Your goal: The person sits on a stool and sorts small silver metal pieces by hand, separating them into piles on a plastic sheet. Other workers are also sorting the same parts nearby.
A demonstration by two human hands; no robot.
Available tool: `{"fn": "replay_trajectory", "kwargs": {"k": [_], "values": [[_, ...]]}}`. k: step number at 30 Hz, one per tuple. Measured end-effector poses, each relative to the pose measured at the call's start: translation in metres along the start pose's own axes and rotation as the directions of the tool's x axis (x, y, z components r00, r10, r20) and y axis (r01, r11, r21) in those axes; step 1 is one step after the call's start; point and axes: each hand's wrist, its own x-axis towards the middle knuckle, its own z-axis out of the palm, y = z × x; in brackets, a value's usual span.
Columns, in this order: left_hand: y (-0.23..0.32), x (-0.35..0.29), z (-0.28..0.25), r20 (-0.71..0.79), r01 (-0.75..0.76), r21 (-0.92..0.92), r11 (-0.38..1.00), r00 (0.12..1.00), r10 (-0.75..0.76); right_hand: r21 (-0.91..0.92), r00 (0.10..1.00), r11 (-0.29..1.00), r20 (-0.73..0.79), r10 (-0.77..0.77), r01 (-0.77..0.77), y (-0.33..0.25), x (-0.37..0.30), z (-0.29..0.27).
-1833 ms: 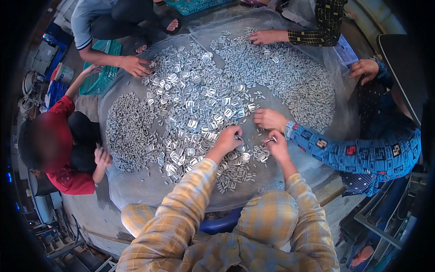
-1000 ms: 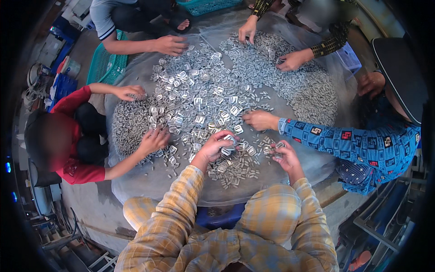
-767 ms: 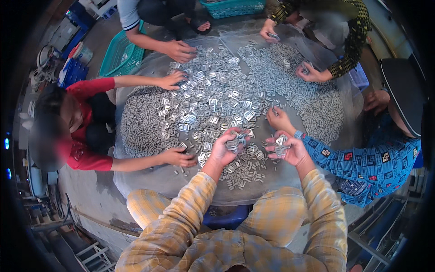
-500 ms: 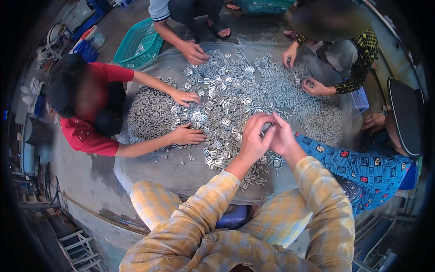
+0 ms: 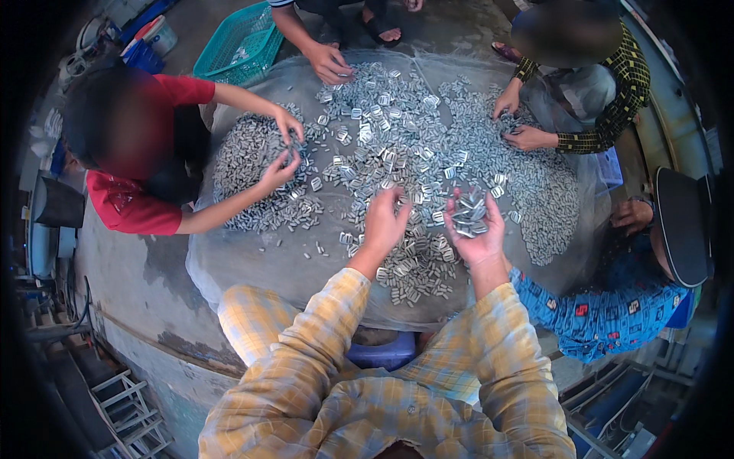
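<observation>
My right hand is turned palm up, its fingers curled around a handful of shiny metal buckles. To its left, my left hand reaches over the heap with thumb and fingers apart; its fingertips are beside a buckle and I see nothing held in it. Loose flat buckles with slots lie scattered across the middle, mixed with many small grey metal pieces in front of me. All of it rests on a thin translucent sheet on the floor.
A person in red works at a grey heap on the left. Others sit at the far side and right, one in a blue patterned sleeve. A green basket stands far left; a blue stool is below me.
My hands, together before, have moved apart: the left toward the heap, the right turned up with buckles showing. The person in red has drawn both hands back to the left heap.
</observation>
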Motion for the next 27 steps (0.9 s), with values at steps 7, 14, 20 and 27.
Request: {"fn": "replay_trajectory", "kwargs": {"k": [7,14,20,27], "values": [[-0.025,-0.061,0.051,0.366,-0.379,0.635,0.673,0.915,0.171,0.051,0.992,0.993,-0.072,-0.104,0.108,-0.029,-0.011,0.0],[-0.051,-0.027,0.04,0.411,-0.366,0.785,0.5,0.911,0.022,0.072,0.943,0.965,-0.244,-0.228,0.252,-0.047,-0.008,0.003],[-0.037,0.055,0.011,0.094,-0.1,0.647,0.756,0.994,0.051,0.078,0.957,0.966,-0.182,-0.228,0.245,-0.044,-0.006,0.017],[-0.032,-0.007,0.022,0.489,-0.395,0.699,0.596,0.872,0.004,0.042,0.969,0.976,-0.132,-0.208,0.215,-0.04,-0.001,0.022]]}}
